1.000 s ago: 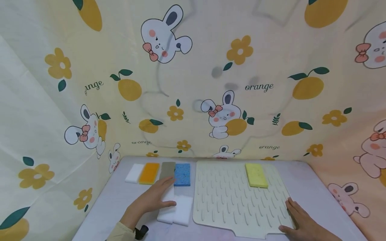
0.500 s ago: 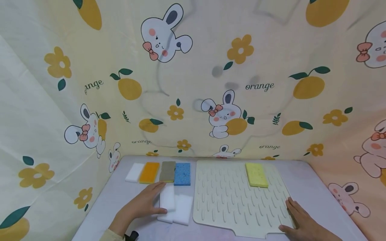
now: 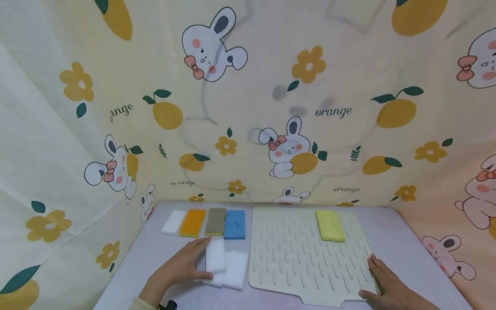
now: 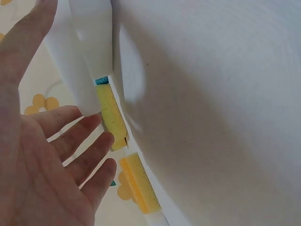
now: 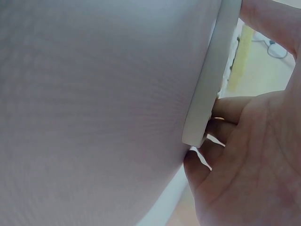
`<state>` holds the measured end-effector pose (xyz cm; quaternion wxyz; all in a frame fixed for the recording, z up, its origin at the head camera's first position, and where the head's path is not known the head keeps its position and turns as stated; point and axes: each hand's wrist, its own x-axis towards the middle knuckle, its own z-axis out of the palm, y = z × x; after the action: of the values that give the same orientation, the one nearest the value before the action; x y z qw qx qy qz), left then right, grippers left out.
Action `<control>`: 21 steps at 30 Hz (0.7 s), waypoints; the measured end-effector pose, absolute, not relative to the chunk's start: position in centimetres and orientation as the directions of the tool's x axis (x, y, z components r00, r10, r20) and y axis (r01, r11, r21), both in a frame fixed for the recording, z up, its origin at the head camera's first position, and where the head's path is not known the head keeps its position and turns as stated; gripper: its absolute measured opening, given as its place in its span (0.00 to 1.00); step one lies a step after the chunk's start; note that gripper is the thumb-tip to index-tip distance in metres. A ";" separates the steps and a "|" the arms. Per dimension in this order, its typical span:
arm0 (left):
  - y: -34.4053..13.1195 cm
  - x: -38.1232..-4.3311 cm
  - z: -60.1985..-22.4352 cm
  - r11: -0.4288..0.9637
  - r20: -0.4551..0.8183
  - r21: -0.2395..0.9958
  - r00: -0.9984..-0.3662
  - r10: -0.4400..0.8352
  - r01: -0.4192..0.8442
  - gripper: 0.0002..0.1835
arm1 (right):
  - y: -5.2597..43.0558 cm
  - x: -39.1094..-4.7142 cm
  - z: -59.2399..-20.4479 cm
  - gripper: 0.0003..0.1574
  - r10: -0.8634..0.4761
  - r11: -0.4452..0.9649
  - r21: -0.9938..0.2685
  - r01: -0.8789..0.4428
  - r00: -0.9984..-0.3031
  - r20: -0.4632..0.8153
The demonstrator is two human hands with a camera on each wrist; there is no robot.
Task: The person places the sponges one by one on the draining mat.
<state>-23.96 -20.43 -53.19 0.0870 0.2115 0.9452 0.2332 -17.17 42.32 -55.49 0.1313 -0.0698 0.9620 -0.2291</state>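
My left hand (image 3: 182, 263) is beside a group of white sponges, fingertips near the left side of the uppermost white sponge (image 3: 215, 255). Another white sponge (image 3: 235, 272) lies to its right, partly overlapped. In the left wrist view the fingers are spread and relaxed, holding nothing. Just beyond lie a grey sponge with a yellow underside (image 3: 215, 220) and a blue sponge (image 3: 234, 224). My right hand (image 3: 389, 284) rests along the right edge of a cream ridged drying mat (image 3: 286, 258), with extended fingers touching its rim. A yellow sponge (image 3: 329, 226) lies on the mat.
At the back left are an orange sponge (image 3: 192, 222) and a further white sponge (image 3: 173, 222), in line with the grey and blue ones. A printed curtain (image 3: 252, 99) surrounds the white table (image 3: 383, 228) at the back and both sides.
My left hand has drawn back to the left and nearer, off the grey sponge and the upper white sponge, so both show more. My right hand has stayed at the mat's edge.
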 end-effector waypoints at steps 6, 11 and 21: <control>-20.3 -23.8 -53.3 0.800 -0.041 0.461 -0.891 0.452 0.384 0.64 | 42.5 -17.1 -55.7 0.67 -0.205 0.882 -0.461 -0.102 -0.962 -0.180; -20.2 -23.8 -53.1 0.806 -0.051 0.466 -0.898 0.437 0.365 0.63 | 42.6 -17.2 -55.7 0.67 -0.210 0.884 -0.454 -0.109 -0.962 -0.177; -20.2 -24.0 -53.2 0.815 -0.059 0.462 -0.905 0.421 0.349 0.62 | 42.6 -17.0 -56.0 0.65 -0.222 0.886 -0.439 -0.150 -0.968 -0.116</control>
<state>-23.98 -20.16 -53.20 0.0793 0.2028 0.9494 0.2265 -17.02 42.65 -56.04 0.0818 -0.0963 0.9676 -0.2186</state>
